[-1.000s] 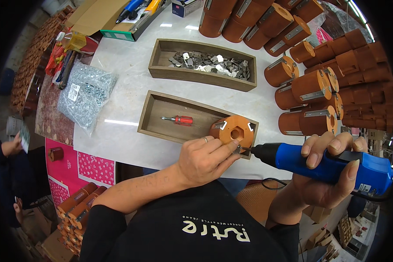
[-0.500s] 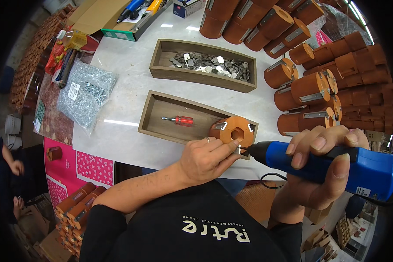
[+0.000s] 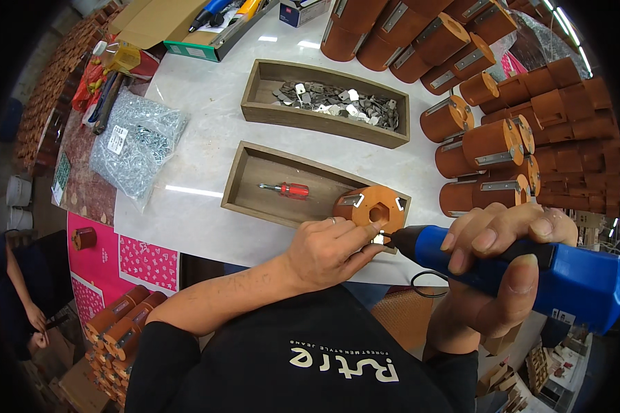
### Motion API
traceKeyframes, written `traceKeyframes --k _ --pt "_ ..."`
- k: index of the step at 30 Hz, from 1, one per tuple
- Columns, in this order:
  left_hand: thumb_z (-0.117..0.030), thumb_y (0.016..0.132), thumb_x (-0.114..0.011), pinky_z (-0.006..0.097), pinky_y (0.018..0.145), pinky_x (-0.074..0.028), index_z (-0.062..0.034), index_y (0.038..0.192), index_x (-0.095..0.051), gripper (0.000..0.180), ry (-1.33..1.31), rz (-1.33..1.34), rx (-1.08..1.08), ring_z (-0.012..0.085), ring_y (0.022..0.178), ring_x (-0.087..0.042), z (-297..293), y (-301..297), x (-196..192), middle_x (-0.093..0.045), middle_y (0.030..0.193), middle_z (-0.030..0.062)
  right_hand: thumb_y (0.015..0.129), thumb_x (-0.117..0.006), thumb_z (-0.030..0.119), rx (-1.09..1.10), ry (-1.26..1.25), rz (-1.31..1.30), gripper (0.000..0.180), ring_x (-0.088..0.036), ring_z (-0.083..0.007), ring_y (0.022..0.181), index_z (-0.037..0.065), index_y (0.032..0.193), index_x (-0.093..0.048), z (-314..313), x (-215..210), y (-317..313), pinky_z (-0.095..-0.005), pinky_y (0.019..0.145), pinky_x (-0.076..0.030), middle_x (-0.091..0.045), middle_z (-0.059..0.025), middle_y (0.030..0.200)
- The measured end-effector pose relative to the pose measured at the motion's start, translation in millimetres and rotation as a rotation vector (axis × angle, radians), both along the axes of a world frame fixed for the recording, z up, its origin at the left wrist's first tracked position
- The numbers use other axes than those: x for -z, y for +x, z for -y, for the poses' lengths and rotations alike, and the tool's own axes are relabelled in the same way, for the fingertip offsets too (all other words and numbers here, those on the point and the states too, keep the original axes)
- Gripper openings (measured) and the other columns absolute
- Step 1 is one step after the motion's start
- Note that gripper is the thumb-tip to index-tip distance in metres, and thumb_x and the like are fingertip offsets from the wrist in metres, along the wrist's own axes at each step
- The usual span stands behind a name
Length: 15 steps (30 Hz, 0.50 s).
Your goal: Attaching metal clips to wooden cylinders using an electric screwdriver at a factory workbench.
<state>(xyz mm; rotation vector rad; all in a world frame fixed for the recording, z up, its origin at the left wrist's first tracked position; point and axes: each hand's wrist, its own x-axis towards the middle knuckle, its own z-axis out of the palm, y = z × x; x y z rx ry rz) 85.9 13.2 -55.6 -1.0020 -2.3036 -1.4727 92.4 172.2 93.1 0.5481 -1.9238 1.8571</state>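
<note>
In my right hand (image 3: 506,258) is a blue electric screwdriver (image 3: 572,282), held level with its black nose pointing left. Its tip meets the near edge of a reddish-brown cylinder (image 3: 357,215) with a hexagonal hole in its end face. A small white metal plate (image 3: 377,238) sits at that spot, partly hidden by my fingers. My left hand (image 3: 324,253) grips the cylinder, thumb and fingers close beside the tip. The cylinder rests in the right end of a wooden box (image 3: 235,180). A red-handled screwdriver (image 3: 293,191) lies in the same box.
Beyond it stands a second wooden box (image 3: 255,113) of small metal plates (image 3: 337,100). To the left lies a plastic bag of screws (image 3: 134,148). Stacked brown cylinders (image 3: 492,144) crowd the right and back. Another person's hand (image 3: 36,316) shows at far left.
The view has shifted slightly, while both my hands keep their grip and the driver tip stays at the cylinder's edge. At far left, the other person's hands have moved.
</note>
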Motion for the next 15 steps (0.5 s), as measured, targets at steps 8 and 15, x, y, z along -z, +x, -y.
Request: traceKeyframes --k 8,15 --pt "-0.012 0.076 -0.08 0.031 0.05 -0.046 -0.0002 0.105 -0.067 0.034 0.019 0.006 0.006 0.0206 0.057 -0.062 0 0 1 -0.065 0.07 0.0066 0.091 -0.06 0.024 0.09 -0.024 0.035 0.037 -0.054 -0.0164 0.053 0.005 0.118 -0.042 12 1 2 -0.0348 0.053 -0.051 -0.057 -0.0107 0.082" --pt "-0.011 0.075 -0.08 0.031 0.05 -0.047 -0.0003 0.104 -0.066 0.034 0.019 0.01 0.012 0.021 0.057 -0.062 1 0 0 -0.065 0.07 0.0066 0.089 -0.067 0.022 0.096 -0.059 0.109 0.038 -0.057 -0.0179 0.059 0.007 0.114 -0.043 15 -3 4 -0.0356 0.058 -0.052 -0.057 -0.0109 0.082"
